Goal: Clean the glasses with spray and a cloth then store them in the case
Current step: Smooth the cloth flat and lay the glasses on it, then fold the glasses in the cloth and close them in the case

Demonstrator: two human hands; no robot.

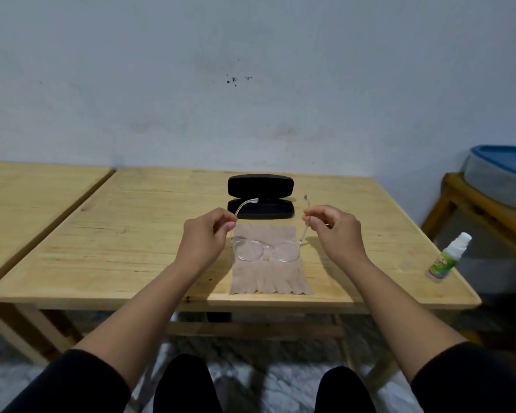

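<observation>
Clear-framed glasses (265, 250) hang over a beige cleaning cloth (268, 266) that lies flat on the wooden table (102, 248). My left hand (206, 236) pinches the left temple arm, and my right hand (334, 231) pinches the right one. Both arms are unfolded and point away from me. Just beyond the cloth a black glasses case (260, 196) lies open with its lid up. A small spray bottle (447, 257) with a white cap and green label stands at the table's right edge.
A second wooden table (27, 198) stands to the left across a narrow gap. At the far right, a grey tub with a blue rim (501, 174) sits on a wooden stand. A white wall is behind the table.
</observation>
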